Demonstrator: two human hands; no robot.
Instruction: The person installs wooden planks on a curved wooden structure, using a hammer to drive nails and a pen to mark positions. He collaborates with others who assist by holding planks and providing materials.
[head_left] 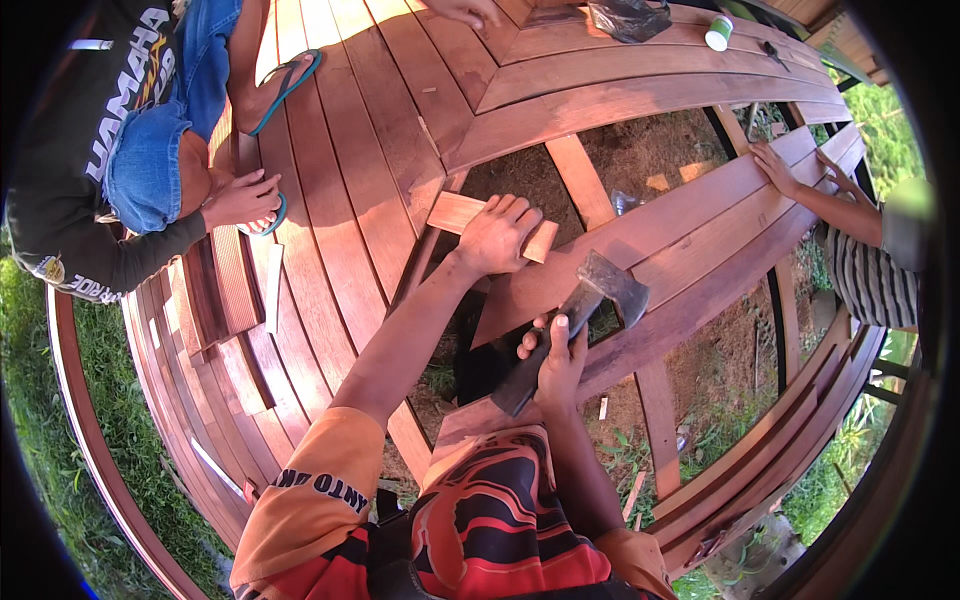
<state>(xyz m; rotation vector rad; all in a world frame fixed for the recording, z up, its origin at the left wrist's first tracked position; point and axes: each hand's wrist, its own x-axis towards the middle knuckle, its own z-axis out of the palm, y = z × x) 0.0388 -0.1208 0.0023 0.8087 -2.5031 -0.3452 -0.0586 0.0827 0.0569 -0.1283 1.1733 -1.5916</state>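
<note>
My left hand (498, 235) grips a short reddish wooden block (455, 213) over the junction between the finished deck boards and an open framed section. In my right hand (556, 360) is a hatchet, held by its dark handle (519, 386), with the metal head (616, 286) pointing up and right. The hatchet lies across loose long boards (705, 225) that span the open joists (580, 180), below and to the right of the block.
A crouching co-worker (90, 160) is at upper left; another (865, 250) at right has hands on the boards. Another hand (465, 12) shows at top, near a black bag (625, 20) and white cup (718, 33). Open gaps show soil and grass (720, 430) below.
</note>
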